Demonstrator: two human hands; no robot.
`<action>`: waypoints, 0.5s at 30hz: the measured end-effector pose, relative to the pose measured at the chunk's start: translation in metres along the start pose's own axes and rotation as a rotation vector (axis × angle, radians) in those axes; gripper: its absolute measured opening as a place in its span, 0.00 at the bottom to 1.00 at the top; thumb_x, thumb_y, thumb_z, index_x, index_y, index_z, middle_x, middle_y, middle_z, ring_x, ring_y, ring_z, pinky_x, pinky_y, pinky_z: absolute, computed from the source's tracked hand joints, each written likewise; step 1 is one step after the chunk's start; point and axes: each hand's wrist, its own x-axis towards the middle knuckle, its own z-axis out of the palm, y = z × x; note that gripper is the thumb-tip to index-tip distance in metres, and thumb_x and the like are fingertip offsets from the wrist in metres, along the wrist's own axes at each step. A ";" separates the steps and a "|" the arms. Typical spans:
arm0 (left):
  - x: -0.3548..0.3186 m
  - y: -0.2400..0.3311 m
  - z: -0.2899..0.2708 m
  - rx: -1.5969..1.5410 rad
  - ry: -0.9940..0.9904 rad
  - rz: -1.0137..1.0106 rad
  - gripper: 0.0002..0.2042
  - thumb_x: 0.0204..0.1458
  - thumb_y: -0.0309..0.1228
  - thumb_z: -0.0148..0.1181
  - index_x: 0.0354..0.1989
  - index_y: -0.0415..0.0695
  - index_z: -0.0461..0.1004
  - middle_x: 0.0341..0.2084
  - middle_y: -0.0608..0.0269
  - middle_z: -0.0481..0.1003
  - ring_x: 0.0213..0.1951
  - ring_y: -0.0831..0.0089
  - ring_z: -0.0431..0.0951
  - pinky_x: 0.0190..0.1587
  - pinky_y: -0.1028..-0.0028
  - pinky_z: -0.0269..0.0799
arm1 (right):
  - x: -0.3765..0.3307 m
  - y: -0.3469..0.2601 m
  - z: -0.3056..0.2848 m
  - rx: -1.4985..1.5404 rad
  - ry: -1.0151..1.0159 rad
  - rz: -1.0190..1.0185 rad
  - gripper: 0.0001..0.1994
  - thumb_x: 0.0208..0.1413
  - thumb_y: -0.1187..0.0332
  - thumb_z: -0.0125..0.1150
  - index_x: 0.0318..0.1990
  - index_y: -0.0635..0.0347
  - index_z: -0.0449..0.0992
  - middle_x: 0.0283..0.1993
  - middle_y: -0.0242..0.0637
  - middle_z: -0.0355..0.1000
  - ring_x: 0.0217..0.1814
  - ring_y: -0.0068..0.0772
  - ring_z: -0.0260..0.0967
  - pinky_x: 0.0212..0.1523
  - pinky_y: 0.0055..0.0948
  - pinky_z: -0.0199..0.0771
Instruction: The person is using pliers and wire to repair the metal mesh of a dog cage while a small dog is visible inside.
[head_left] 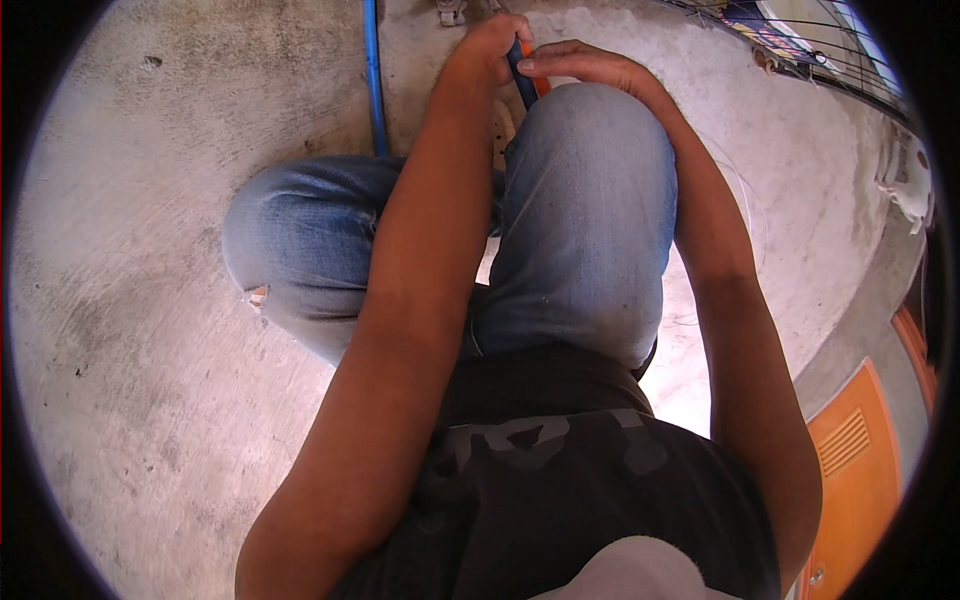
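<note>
A hand tool with dark blue and orange handles (pixel 524 82) is held just beyond my raised right knee; its far end runs up past the top edge, so its exact kind is hard to make out. My left hand (pixel 494 46) is closed around its upper part. From the right, my right hand (pixel 592 67) reaches over the knee, its thumb and fingers closing on the handles. Left of my left forearm, a blue pipe (pixel 373 75) runs from the top edge down to my folded left leg. Beyond my left hand lies a small greyish-white piece (pixel 452 13), partly cut off.
I sit low on a stained concrete floor (pixel 150 250), with jeans-clad knees (pixel 590 200) between my arms. A dark wire rack (pixel 830 60) holding several things stands at the upper right. Thin pale wire (pixel 744 185) curls beside my right arm. An orange door (pixel 855 470) is at the lower right.
</note>
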 end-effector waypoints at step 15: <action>0.003 -0.010 0.013 -0.109 0.068 0.106 0.15 0.44 0.21 0.50 0.42 0.33 0.71 0.38 0.50 0.72 0.40 0.57 0.75 0.42 0.59 0.77 | -0.001 0.008 0.012 0.246 0.058 -0.050 0.12 0.53 0.58 0.67 0.28 0.56 0.78 0.29 0.30 0.73 0.33 0.20 0.67 0.37 0.25 0.64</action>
